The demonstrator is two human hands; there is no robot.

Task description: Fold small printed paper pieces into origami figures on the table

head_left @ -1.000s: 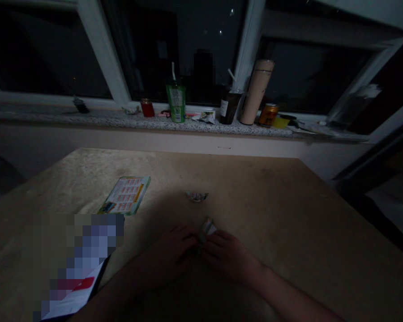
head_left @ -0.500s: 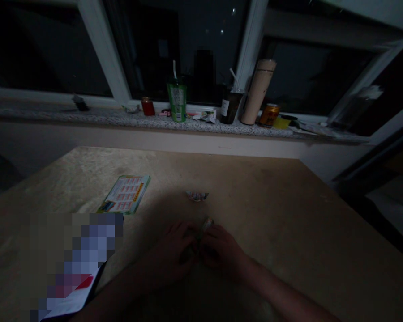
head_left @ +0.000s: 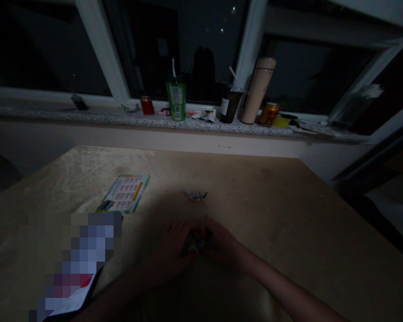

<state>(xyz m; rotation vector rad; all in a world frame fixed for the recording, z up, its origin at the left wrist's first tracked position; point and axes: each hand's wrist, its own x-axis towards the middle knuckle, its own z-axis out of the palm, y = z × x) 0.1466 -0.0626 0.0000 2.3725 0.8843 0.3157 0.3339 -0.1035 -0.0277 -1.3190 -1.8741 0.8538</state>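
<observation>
Low over the table, my left hand [head_left: 176, 246] and my right hand [head_left: 223, 243] meet with fingers curled inward. Pinched between them is a small folded piece of printed paper [head_left: 196, 245], pale and greenish, mostly hidden by fingers and shadow. Just beyond the hands lies a small folded printed piece [head_left: 196, 195], boat-shaped with a straight upper edge. Neither hand touches that one.
Left of my hands lie a printed calendar card [head_left: 126, 193] and a phone-like device [head_left: 83, 268] with a blurred screen. Along the windowsill [head_left: 104, 118] stand a green cup [head_left: 177, 98], a dark cup [head_left: 230, 107], a tall flask [head_left: 258, 91], an orange can [head_left: 268, 114] and a red jar [head_left: 147, 106].
My fingers have shifted around the small paper piece. Its end that stuck out beyond my right fingers is now covered, and more shows between the hands. The boat-shaped piece stays put.
</observation>
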